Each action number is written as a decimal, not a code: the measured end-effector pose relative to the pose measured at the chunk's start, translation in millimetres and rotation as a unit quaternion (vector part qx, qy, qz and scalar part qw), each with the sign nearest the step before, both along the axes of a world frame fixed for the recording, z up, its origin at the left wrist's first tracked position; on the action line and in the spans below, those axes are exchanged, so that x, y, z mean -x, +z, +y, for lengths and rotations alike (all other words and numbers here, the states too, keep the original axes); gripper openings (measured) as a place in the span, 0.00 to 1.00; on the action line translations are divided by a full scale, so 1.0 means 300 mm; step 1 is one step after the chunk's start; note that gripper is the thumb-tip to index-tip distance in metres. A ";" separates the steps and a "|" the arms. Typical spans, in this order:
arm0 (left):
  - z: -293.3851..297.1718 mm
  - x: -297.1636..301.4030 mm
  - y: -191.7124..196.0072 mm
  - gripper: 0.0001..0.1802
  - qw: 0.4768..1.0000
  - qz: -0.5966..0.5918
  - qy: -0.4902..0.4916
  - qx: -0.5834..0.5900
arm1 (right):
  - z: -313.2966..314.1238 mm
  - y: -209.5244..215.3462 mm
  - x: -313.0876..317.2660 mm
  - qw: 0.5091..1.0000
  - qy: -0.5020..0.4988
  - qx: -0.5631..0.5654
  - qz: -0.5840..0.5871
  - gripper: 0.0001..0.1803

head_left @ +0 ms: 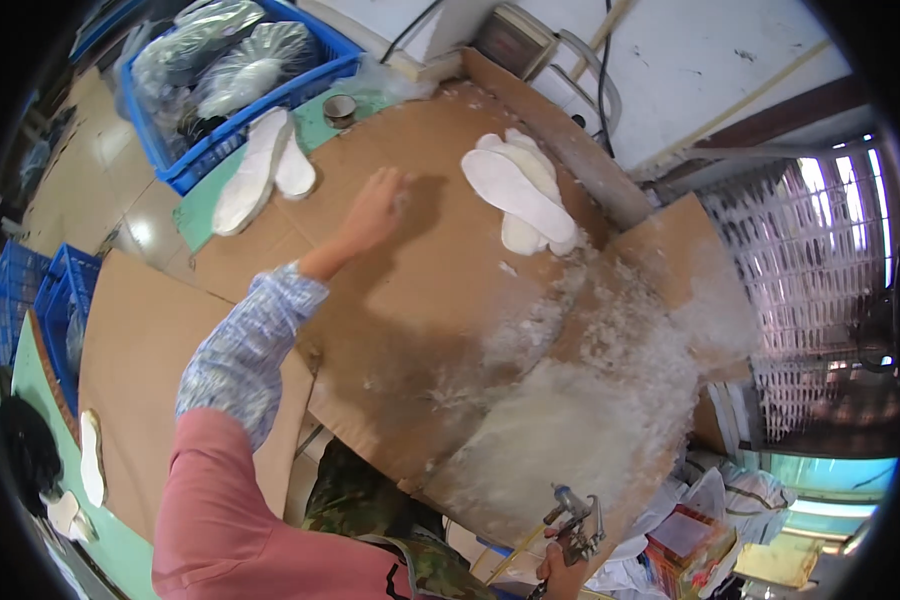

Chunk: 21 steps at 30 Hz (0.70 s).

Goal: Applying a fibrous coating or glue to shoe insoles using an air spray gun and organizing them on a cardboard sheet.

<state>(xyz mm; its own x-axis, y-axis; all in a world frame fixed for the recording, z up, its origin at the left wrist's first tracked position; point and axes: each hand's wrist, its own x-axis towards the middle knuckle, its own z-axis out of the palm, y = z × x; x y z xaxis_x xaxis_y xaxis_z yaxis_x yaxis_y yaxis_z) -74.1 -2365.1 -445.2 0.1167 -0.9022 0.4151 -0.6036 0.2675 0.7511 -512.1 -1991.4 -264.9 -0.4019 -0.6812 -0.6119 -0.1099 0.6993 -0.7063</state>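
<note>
My left hand reaches over the cardboard-covered work surface. Its slightly blurred fingers look loosely extended, with nothing visible in them. To its left, white insoles lie partly overlapping at the green table edge. A small pile of white insoles rests on the cardboard to the right of the hand, crossed over one another. Low in the picture, my right hand is wrapped round a metal spray gun. The gun is beyond the near edge of the white-crusted area, and part of its handle is hidden by my fingers.
White dried residue coats the cardboard's right and near part. A small round tin stands at the far edge. Behind it, a blue crate holds plastic-wrapped bundles. Further insoles lie at far left. Bags and boxes crowd the lower right.
</note>
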 end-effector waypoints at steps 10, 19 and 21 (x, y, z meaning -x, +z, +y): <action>-0.608 0.208 -0.155 0.22 0.968 -0.012 0.112 -0.226 | 0.187 0.046 0.040 0.980 -0.068 -0.042 0.180 0.20; -0.313 0.155 0.324 0.06 0.958 -0.279 -0.067 -0.004 | 0.123 -0.031 0.274 0.997 -0.071 0.041 0.005 0.21; -0.299 0.148 0.487 0.07 0.962 -0.245 -0.118 -0.038 | 0.152 -0.035 0.279 0.995 -0.074 0.060 -0.029 0.22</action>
<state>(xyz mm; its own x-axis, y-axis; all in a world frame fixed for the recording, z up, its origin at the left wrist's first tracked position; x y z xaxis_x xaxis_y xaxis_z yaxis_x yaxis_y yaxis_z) -118.4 -2454.7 -299.1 -0.2885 -0.9092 0.3002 -0.8190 0.3967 0.4146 -595.9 -1945.9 -275.4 -0.4694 -0.6866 -0.5552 0.0324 0.6149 -0.7879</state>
